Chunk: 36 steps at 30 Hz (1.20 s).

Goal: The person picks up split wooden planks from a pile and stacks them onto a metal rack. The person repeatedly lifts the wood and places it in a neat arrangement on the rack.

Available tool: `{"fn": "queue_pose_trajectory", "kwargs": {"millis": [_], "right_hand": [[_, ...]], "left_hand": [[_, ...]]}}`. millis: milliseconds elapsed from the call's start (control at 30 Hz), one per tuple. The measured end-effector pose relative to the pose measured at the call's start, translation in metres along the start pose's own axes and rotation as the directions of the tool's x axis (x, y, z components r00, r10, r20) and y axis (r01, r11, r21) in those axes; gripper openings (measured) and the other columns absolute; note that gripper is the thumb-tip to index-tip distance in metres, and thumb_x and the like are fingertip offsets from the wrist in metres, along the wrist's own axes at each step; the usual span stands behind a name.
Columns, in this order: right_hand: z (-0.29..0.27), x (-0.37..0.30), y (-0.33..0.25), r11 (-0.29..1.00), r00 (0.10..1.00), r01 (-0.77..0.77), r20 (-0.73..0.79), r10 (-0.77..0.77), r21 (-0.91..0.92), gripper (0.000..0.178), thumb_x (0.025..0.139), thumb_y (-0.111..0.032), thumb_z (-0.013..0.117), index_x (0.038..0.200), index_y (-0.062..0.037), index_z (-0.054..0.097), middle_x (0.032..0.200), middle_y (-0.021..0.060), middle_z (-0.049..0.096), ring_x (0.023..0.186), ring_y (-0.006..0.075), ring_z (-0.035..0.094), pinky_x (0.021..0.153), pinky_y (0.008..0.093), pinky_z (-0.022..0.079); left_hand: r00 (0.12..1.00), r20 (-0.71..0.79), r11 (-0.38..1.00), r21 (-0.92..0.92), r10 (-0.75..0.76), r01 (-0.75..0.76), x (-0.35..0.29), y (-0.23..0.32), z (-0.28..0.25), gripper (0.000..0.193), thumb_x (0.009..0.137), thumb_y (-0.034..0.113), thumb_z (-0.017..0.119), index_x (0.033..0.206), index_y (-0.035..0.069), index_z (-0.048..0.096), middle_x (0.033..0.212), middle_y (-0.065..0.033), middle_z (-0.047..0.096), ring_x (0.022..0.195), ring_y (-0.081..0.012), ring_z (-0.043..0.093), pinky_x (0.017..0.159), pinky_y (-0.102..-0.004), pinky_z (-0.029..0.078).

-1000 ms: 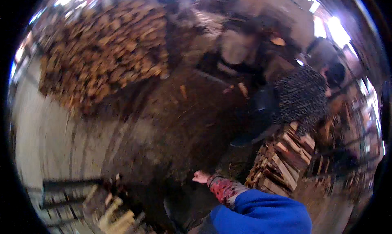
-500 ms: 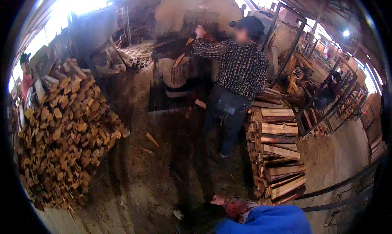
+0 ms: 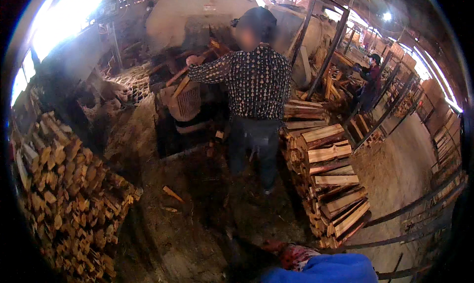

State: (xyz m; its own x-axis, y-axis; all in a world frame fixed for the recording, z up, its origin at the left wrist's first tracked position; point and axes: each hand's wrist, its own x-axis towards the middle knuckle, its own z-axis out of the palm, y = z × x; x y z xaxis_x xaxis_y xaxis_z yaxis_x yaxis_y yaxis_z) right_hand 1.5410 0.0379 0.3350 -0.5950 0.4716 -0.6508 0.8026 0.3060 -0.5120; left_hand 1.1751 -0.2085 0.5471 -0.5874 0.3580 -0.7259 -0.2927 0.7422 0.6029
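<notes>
My right arm comes in at the lower edge in a blue sleeve with a red-patterned cuff. My right hand (image 3: 270, 245) is low in front of me, dark and smeared, so its fingers cannot be read. A dark shape (image 3: 242, 256) lies beside it, too dim to name. My left hand is out of view. To the right of my hand stands a stack of split firewood (image 3: 335, 179). Ahead, a person in a dotted dark top (image 3: 259, 83) stretches an arm toward wood sticks (image 3: 181, 87) at a ribbed basket (image 3: 186, 105).
A tall firewood pile (image 3: 74, 199) rises at the left. Loose wood pieces (image 3: 173, 193) lie on the dirt floor. Behind the person is a large clay-coloured kiln-like structure (image 3: 197, 11). Metal rails (image 3: 410, 211) run along the right, where another person (image 3: 368, 83) is seen.
The view has swung, so the woodpiles and person ahead appear further left. That person's outstretched hand is now lower, nearer the basket. My right hand stays low and looks darker.
</notes>
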Motion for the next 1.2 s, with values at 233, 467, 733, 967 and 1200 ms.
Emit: {"fn": "queue_pose_trajectory", "kwargs": {"millis": [233, 467, 733, 967, 1200], "right_hand": [[-0.074, 0.068, -0.038, 0.926, 0.965, -0.106, 0.264, 0.007, 0.362, 0.044, 0.079, -0.051, 0.060, 0.088, -0.0086, 0.066, 0.089, 0.0062, 0.066, 0.070, 0.0207, 0.062, 0.060, 0.0384, 0.049], [-0.170, 0.124, -0.163, 0.938, 0.986, -0.061, 0.167, 0.004, 0.340, 0.043, 0.083, -0.047, 0.058, 0.098, -0.0068, 0.062, 0.095, 0.0075, 0.064, 0.077, 0.0207, 0.061, 0.064, 0.0371, 0.049], [-0.197, 0.187, -0.245, 0.917, 0.986, -0.039, 0.165, -0.029, 0.396, 0.044, 0.086, -0.042, 0.056, 0.110, -0.0046, 0.059, 0.101, 0.0089, 0.062, 0.085, 0.0208, 0.060, 0.068, 0.0357, 0.049], [-0.163, 0.214, -0.245, 0.990, 0.985, 0.002, -0.172, 0.022, 0.139, 0.038, 0.087, -0.037, 0.058, 0.106, -0.0047, 0.060, 0.087, 0.0053, 0.060, 0.074, 0.0155, 0.056, 0.062, 0.0300, 0.046], [-0.240, 0.235, -0.340, 0.912, 0.989, -0.052, -0.103, 0.102, 0.406, 0.039, 0.088, -0.037, 0.058, 0.108, -0.0030, 0.061, 0.080, 0.0034, 0.061, 0.071, 0.0130, 0.055, 0.062, 0.0294, 0.046]], "left_hand": [[0.983, -0.082, 0.981, -0.115, -0.164, 0.154, -0.013, -0.009, -0.017, 0.033, 0.088, 0.034, 0.059, 0.092, 0.001, 0.064, 0.080, -0.0117, 0.063, 0.063, -0.0181, 0.058, 0.055, -0.0370, 0.046], [0.951, -0.114, 0.941, -0.220, -0.286, 0.256, 0.002, 0.021, -0.047, 0.032, 0.089, 0.033, 0.059, 0.090, 0.001, 0.063, 0.079, -0.0113, 0.063, 0.063, -0.0175, 0.057, 0.055, -0.0369, 0.046], [0.959, -0.069, 0.946, -0.198, -0.274, 0.256, 0.101, 0.060, -0.123, 0.031, 0.090, 0.032, 0.058, 0.088, 0.002, 0.063, 0.079, -0.0109, 0.062, 0.063, -0.0168, 0.056, 0.055, -0.0369, 0.045], [0.991, -0.103, 0.978, -0.196, -0.089, 0.067, 0.225, 0.169, -0.227, 0.030, 0.091, 0.031, 0.057, 0.086, 0.002, 0.063, 0.078, -0.0105, 0.062, 0.063, -0.0161, 0.056, 0.055, -0.0369, 0.045], [0.988, -0.128, 0.952, -0.304, -0.082, 0.039, 0.266, 0.262, -0.243, 0.030, 0.092, 0.031, 0.055, 0.086, 0.003, 0.063, 0.078, -0.0103, 0.061, 0.065, -0.0160, 0.056, 0.056, -0.0373, 0.045]]}}
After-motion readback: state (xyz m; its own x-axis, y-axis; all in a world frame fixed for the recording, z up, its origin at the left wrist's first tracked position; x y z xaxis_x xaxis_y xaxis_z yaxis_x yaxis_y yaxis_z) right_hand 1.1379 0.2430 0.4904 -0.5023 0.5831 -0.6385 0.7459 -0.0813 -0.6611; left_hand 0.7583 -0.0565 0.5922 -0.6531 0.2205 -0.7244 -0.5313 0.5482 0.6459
